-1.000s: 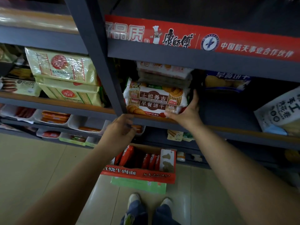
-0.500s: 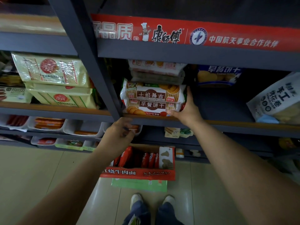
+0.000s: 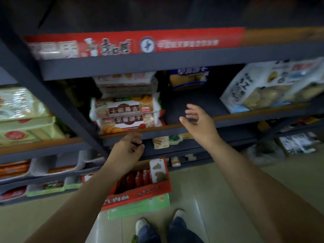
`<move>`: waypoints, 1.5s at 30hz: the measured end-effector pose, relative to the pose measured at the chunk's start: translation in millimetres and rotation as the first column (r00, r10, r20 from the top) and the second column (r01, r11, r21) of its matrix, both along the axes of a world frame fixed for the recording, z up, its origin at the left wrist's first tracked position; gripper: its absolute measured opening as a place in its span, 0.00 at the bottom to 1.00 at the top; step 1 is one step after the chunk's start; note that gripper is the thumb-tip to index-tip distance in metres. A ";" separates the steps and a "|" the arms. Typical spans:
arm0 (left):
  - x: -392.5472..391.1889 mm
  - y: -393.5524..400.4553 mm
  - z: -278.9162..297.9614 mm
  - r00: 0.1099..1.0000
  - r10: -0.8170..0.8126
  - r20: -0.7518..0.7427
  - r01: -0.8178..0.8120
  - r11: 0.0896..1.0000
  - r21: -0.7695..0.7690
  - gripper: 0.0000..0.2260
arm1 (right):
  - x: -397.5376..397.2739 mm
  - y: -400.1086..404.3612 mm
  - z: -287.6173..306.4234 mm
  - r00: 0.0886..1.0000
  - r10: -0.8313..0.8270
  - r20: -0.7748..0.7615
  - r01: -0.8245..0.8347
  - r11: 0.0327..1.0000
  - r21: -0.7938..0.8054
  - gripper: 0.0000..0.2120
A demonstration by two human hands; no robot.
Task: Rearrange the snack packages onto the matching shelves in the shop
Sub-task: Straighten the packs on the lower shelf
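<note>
A shopper's two hands hover at the middle shelf (image 3: pixel 175 128) of a snack rack, with nothing in either: the right hand (image 3: pixel 198 121) hangs with fingers spread and released just to the right of the stacked biscuit packets (image 3: pixel 125 113), not touching them, while the left hand (image 3: pixel 128 148) sits below and in front of the stack, at the shelf's front lip, its fingers loosely curled around nothing that can be seen. The biscuit packets lie two deep at the left end of that shelf, hard against the dark upright, with more packs piled behind. To the right of the stack is a bare stretch of shelf, then a white bag of puffed snacks (image 3: pixel 263 86) farther right; a blue biscuit pack (image 3: pixel 188 78) stands behind the gap. Below the stack, on the floor, a red carton (image 3: pixel 140 192) of red sachets stands open. The stack looks placed; the next move likely calls for reaching down to the carton for another packet, though motion blur hides fine detail.
</note>
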State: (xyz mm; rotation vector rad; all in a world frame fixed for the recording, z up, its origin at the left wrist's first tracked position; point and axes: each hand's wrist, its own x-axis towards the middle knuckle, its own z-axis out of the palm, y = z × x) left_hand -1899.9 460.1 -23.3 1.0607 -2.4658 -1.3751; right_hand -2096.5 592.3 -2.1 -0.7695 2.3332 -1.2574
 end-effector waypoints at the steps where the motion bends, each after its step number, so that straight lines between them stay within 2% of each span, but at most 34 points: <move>1: -13.4 7.0 0.8 0.999 -0.036 -0.009 0.036 0.999 -0.006 0.10 | -6.5 21.3 5.0 1.000 -0.025 -0.010 0.025 1.000 -0.002 0.23; 6: -89.7 50.5 26.1 0.975 -0.216 -0.058 0.215 0.976 -0.014 0.13 | -65.4 127.9 21.0 0.958 -0.278 -0.065 0.277 0.961 -0.025 0.17; 11: -194.3 91.1 38.1 0.954 -0.300 -0.020 0.300 0.954 -0.016 0.28 | -141.5 200.1 20.6 0.895 -0.432 -0.109 0.432 0.902 -0.028 0.15; 18: -335.6 135.2 39.1 0.982 -0.133 -0.137 0.154 0.975 0.158 0.59 | -246.8 252.7 13.5 0.903 -0.429 -0.035 0.428 0.903 -0.030 0.17; 20: -361.8 133.7 37.9 0.971 -0.080 -0.223 0.134 0.962 0.238 0.63 | -272.7 263.6 13.2 0.904 -0.426 -0.036 0.425 0.904 -0.035 0.18; 21: -370.7 131.6 34.8 0.959 -0.079 -0.271 0.158 0.945 0.286 0.62 | -284.1 268.6 12.5 0.901 -0.432 -0.037 0.431 0.902 -0.037 0.19; 23: -381.8 129.8 27.9 0.942 -0.054 -0.330 0.174 0.922 0.347 0.52 | -302.9 277.5 12.3 0.897 -0.441 -0.029 0.440 0.897 -0.035 0.19; 26: -384.2 133.4 32.4 0.934 0.041 -0.354 0.105 0.917 0.386 0.37 | -322.3 288.7 10.1 0.899 -0.436 -0.024 0.436 0.900 -0.032 0.16; 31: -378.4 130.4 41.0 0.950 0.025 -0.310 0.104 0.913 0.394 0.30 | -339.6 295.9 5.5 0.920 -0.391 -0.010 0.390 0.919 -0.060 0.15; 35: -377.0 128.8 40.7 0.954 0.013 -0.301 0.118 0.904 0.411 0.28 | -342.3 288.3 7.5 0.930 -0.368 0.016 0.368 0.927 -0.077 0.17; 38: -375.8 126.2 43.9 0.967 -0.018 -0.254 0.120 0.913 0.390 0.33 | -339.2 279.8 9.5 0.941 -0.335 0.040 0.337 0.937 -0.087 0.16; 41: -369.2 130.1 52.7 0.978 -0.071 -0.197 0.125 0.952 0.278 0.38 | -333.1 272.5 20.7 0.956 -0.290 0.043 0.292 0.951 -0.100 0.17; 45: -345.6 141.3 65.1 0.994 -0.011 -0.111 0.021 0.996 0.085 0.33 | -320.8 275.4 49.5 0.978 -0.205 -0.030 0.199 0.970 -0.142 0.15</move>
